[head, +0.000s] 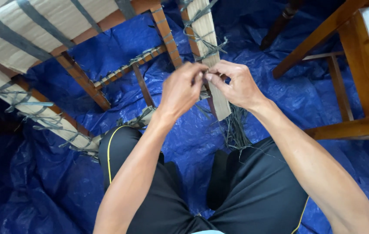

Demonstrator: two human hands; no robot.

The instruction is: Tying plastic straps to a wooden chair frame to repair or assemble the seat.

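My left hand [182, 89] and my right hand [235, 84] meet fingertip to fingertip in front of a wooden chair leg [209, 47] wrapped in pale paper and tied with grey string [201, 38]. Both hands pinch a strand of that grey string between thumb and fingers, close to the leg's lower end. The overturned chair [80, 76] lies tipped to the left, its padded seat [28, 30] covered in pale wrapping with grey bands. Loose grey strands [236, 125] hang down under my right hand. My legs in black shorts [149, 190] fill the bottom of the view.
A blue tarpaulin [306, 91] covers the floor. A bare wooden chair frame [358, 73] stands at the right. A dark turned leg [280, 19] shows at the top. Other wrapped chair legs [41, 115] stretch out at the left.
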